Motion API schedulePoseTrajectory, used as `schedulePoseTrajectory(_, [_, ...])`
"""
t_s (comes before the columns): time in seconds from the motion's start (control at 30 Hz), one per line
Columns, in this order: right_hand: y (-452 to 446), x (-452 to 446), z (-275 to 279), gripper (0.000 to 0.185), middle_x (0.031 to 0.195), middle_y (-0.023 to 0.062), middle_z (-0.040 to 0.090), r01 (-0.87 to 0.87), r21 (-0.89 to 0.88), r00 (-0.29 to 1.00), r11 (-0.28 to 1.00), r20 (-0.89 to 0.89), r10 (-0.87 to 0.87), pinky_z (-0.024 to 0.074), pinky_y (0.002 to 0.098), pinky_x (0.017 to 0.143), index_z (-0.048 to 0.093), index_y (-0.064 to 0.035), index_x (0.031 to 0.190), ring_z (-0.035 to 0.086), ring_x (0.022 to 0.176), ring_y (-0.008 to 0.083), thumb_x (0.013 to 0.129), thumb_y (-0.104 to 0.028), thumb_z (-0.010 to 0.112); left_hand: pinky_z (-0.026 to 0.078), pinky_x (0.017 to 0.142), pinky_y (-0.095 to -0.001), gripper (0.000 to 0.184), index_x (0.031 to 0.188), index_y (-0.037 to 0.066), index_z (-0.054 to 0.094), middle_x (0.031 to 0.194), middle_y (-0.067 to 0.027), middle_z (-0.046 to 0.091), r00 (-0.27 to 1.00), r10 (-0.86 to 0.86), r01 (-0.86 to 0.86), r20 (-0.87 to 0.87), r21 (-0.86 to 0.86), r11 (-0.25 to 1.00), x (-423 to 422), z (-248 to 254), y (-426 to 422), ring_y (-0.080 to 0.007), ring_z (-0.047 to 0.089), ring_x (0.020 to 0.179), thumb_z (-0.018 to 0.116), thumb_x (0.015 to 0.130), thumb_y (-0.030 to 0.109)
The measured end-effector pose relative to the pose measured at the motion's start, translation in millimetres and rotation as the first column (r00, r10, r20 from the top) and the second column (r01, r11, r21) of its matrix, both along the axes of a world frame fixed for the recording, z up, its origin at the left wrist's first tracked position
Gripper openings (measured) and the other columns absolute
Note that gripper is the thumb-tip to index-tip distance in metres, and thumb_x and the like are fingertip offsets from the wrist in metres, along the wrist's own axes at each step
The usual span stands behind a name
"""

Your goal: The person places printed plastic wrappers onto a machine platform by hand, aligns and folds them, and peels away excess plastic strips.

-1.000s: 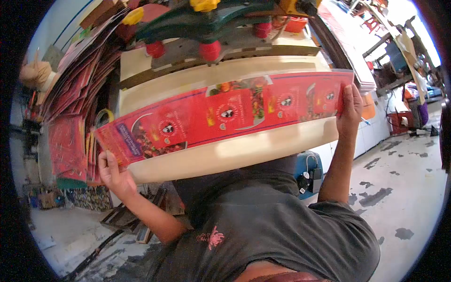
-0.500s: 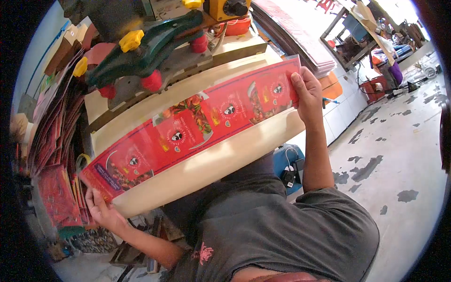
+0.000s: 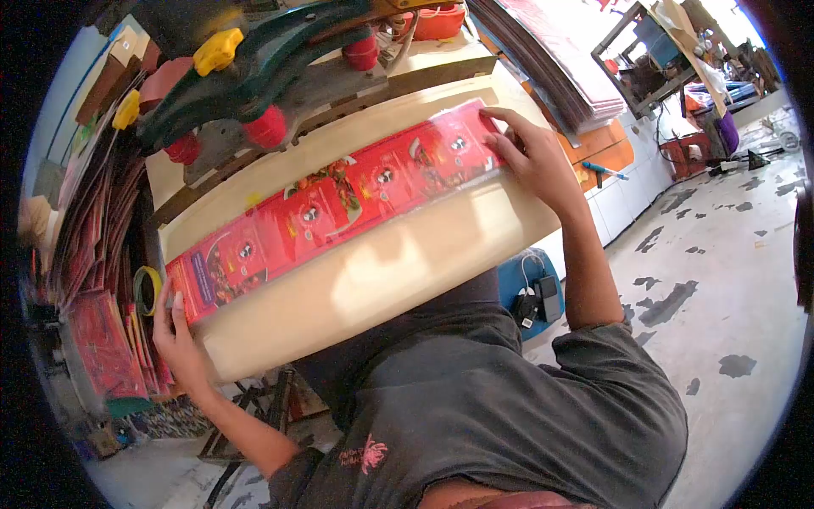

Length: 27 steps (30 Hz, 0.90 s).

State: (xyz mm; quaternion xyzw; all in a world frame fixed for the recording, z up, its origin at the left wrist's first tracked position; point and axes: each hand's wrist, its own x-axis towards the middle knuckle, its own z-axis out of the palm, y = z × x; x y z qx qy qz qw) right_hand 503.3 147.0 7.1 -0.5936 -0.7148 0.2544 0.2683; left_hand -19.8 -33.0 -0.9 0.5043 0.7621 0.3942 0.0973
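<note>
A long strip of red printed plastic sheets [image 3: 339,204], with food pictures and round panda logos, lies slantwise low over the pale board [image 3: 398,267]. My left hand [image 3: 180,348] is at its left end, the thumb over the edge and the fingers along the outside. At the opposite end, my right hand [image 3: 538,161] has its thumb on the edge and its index finger at the far corner. The undersides of both grips are hidden. Beyond the strip stands a dark green machine frame [image 3: 254,76] with a yellow knob [image 3: 218,51] and red feet.
Stacked red sheets [image 3: 93,220] crowd the left side beside a yellow tape roll [image 3: 147,291]. Another sheet pile [image 3: 564,64] sits at the back right, near an orange surface [image 3: 606,153] with a blue pen [image 3: 606,171]. A blue stool [image 3: 513,284] holding chargers is below the board.
The strip has been lowered from a tilted, raised position to lie flatter on the board, farther from me. Both hands moved with it, and my right hand's fist-like grip has loosened.
</note>
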Motion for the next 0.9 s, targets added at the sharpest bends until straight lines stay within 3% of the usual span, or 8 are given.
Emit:
schedulePoseTrajectory(0.07, [16, 2, -14, 0.033, 0.095, 0.017, 0.074, -0.079, 0.308, 0.988, 0.948, 0.152, 0.033, 0.0548, 0.045, 0.079, 0.068, -0.0126, 0.13, 0.072, 0.086, 0.0337, 0.1, -0.027, 0.065, 0.043, 0.108, -0.0351, 0.046, 0.14, -0.002, 0.061, 0.131, -0.0164, 0.069, 0.998, 0.008, -0.011, -0.061, -0.047, 0.999, -3, 0, 10, -0.0224, 0.062, 0.122, 0.057, 0.108, 0.031])
schedulePoseTrajectory(0.17, [36, 2, -22, 0.033, 0.105, 0.0169, 0.075, -0.072, 0.344, 0.956, 0.936, 0.291, -0.033, 0.0547, 0.0505, 0.082, 0.07, -0.0167, 0.128, 0.072, 0.094, 0.0382, 0.1, -0.033, 0.063, 0.042, 0.11, -0.0357, 0.049, 0.141, -0.002, 0.06, 0.137, -0.0181, 0.067, 0.996, -0.022, 0.009, -0.088, -0.146, 0.989, -8, -3, 28, -0.025, 0.062, 0.125, 0.055, 0.108, 0.034])
schedulePoseTrajectory(0.3, [43, -3, -26, 0.031, 0.101, 0.0166, 0.075, -0.01, 0.286, 0.936, 0.958, 0.34, -0.092, 0.0554, 0.0498, 0.079, 0.072, -0.0216, 0.127, 0.073, 0.089, 0.0371, 0.102, -0.035, 0.06, 0.043, 0.109, -0.0359, 0.049, 0.139, -0.001, 0.062, 0.136, -0.0196, 0.068, 0.991, 0.011, -0.029, -0.13, -0.136, 0.99, -5, -11, 42, -0.0259, 0.063, 0.125, 0.053, 0.109, 0.036])
schedulePoseTrajectory(0.47, [46, -6, -35, 0.028, 0.089, 0.0188, 0.074, 0.039, 0.402, 0.934, 0.915, 0.311, -0.177, 0.0561, 0.0492, 0.073, 0.076, -0.0265, 0.122, 0.072, 0.08, 0.0379, 0.102, -0.037, 0.06, 0.044, 0.109, -0.036, 0.048, 0.138, -0.001, 0.064, 0.135, -0.0198, 0.068, 0.986, 0.026, -0.052, -0.166, -0.153, 0.987, -14, -19, 44, -0.0266, 0.063, 0.125, 0.053, 0.109, 0.036])
schedulePoseTrajectory(0.67, [46, -5, -33, 0.027, 0.084, 0.0194, 0.073, 0.028, 0.369, 0.936, 0.929, 0.317, -0.155, 0.0551, 0.0508, 0.071, 0.077, -0.0253, 0.119, 0.072, 0.077, 0.0382, 0.101, -0.038, 0.061, 0.045, 0.108, -0.0359, 0.049, 0.136, -0.003, 0.064, 0.133, -0.0202, 0.069, 0.992, 0.07, -0.086, -0.105, -0.154, 0.984, -19, -24, 46, -0.0279, 0.064, 0.124, 0.052, 0.109, 0.035])
schedulePoseTrajectory(0.8, [45, -9, -31, 0.027, 0.082, 0.0188, 0.073, 0.033, 0.376, 0.933, 0.926, 0.319, -0.163, 0.0547, 0.0513, 0.071, 0.077, -0.0252, 0.119, 0.072, 0.076, 0.0384, 0.101, -0.038, 0.062, 0.046, 0.106, -0.0361, 0.048, 0.135, -0.003, 0.065, 0.131, -0.0209, 0.07, 0.985, 0.061, -0.085, -0.164, -0.14, 0.987, -20, -24, 45, -0.0293, 0.066, 0.122, 0.053, 0.109, 0.035])
schedulePoseTrajectory(0.9, [41, -11, -27, 0.026, 0.089, 0.019, 0.074, 0.057, 0.323, 0.932, 0.945, 0.323, -0.166, 0.0555, 0.0496, 0.075, 0.077, -0.024, 0.119, 0.073, 0.082, 0.0379, 0.101, -0.036, 0.062, 0.047, 0.105, -0.036, 0.046, 0.134, -0.003, 0.066, 0.13, -0.0208, 0.07, 0.98, 0.115, -0.146, -0.162, -0.193, 0.97, -8, -17, 47, -0.0293, 0.067, 0.121, 0.053, 0.109, 0.034])
